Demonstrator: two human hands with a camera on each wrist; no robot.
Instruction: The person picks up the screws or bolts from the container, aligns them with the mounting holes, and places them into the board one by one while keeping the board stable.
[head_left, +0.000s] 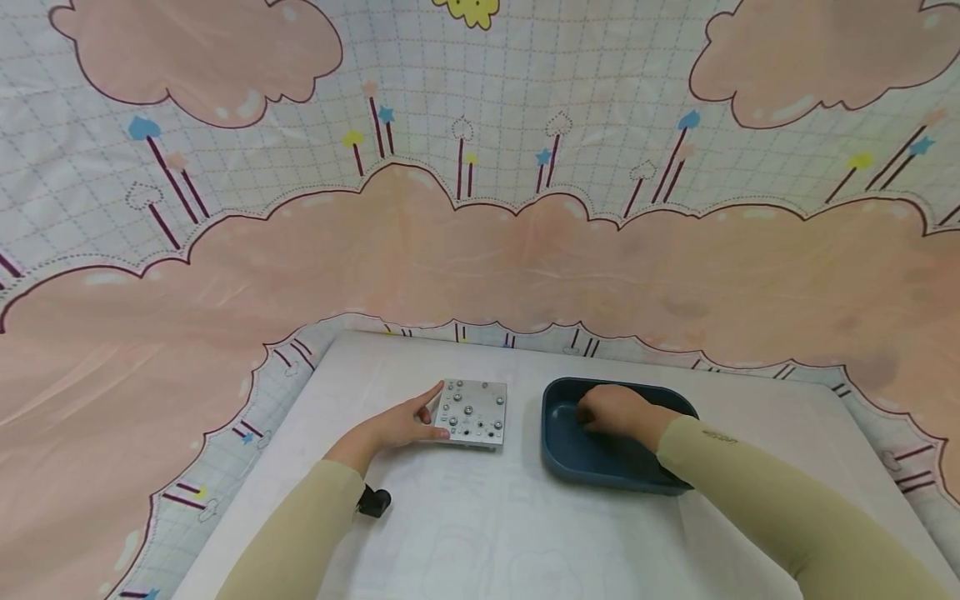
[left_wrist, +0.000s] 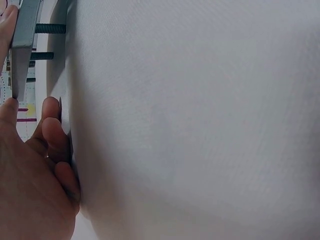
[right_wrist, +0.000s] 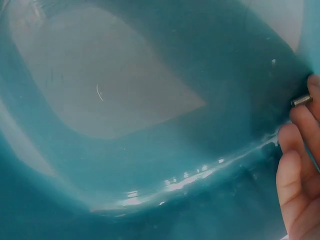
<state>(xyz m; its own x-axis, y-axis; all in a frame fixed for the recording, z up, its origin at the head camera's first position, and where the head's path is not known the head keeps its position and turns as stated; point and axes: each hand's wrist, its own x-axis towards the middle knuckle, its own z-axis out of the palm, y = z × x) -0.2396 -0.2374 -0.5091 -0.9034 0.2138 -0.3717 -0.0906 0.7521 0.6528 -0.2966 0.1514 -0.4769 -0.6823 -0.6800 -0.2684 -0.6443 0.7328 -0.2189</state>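
Observation:
A silver metal plate, dotted with screws and holes, stands a little off the white table. My left hand grips it along the left edge, thumb at the near corner and index finger at the far one. Threaded screw shanks stick out beneath the plate in the left wrist view, while the other fingers rest curled by the table. Inside a dark blue bin, to the plate's right, is my right hand. Its fingertips pinch a small threaded screw, partly hidden by the fingers.
The white table bears the plate and the bin, with a gap between them. Behind it hangs a patterned cloth with cloud shapes. A black wrist device juts from below the left sleeve. The bin's floor is smooth and shiny.

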